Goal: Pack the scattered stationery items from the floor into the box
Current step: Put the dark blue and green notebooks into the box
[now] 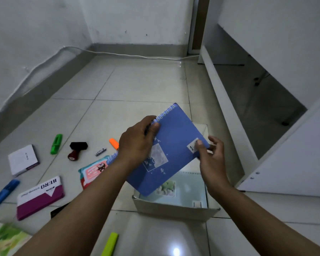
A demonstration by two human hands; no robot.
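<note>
We hold a blue spiral notebook [171, 145] — wire binding along its upper-left edge, a pale picture and a small white label on the cover — tilted in the centre of the frame, above the open cardboard box [174, 209] at lower centre. Our left hand [137, 143] grips its spiral edge, thumb curled over the cover; our right hand [211, 154] pinches the right corner by the label. Inside the box lies a pale teal notebook [188, 189]. On the glossy pale tiled floor [137, 85] at left lie a green marker [56, 144], a stamp [76, 150], an orange highlighter [114, 143], a white pad [23, 159], a purple HERO box [40, 197] and a blue pen [3, 194] — white walls behind.
</note>
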